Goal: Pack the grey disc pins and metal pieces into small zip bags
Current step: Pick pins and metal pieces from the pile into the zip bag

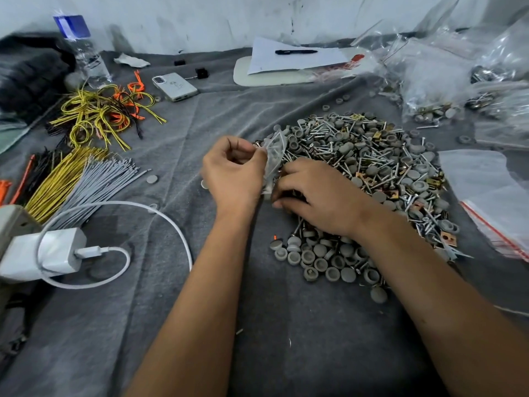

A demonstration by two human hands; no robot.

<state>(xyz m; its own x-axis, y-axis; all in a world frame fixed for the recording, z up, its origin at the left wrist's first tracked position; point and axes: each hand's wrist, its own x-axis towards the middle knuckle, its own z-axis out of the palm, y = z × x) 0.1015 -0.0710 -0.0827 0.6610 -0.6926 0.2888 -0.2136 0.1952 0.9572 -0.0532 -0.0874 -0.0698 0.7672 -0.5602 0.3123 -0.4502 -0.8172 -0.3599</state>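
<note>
bare grey cloth (272, 339) at six o'clock leaves passing room. the heap of pins and screws (372, 173) blocks two o'clock, wire bundles (94, 124) ten, charger (48, 253) with cable eight.

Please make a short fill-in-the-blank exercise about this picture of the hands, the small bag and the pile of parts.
1. The left hand holds a small clear ____ at the edge of the pile.
2. The right hand rests on the pile of grey discs and metal ____.
3. A black ____ lies on the white paper near the wall.
4. The white charger lies on the person's ____ side.

Missing words: bag; screws; pen; left
</note>
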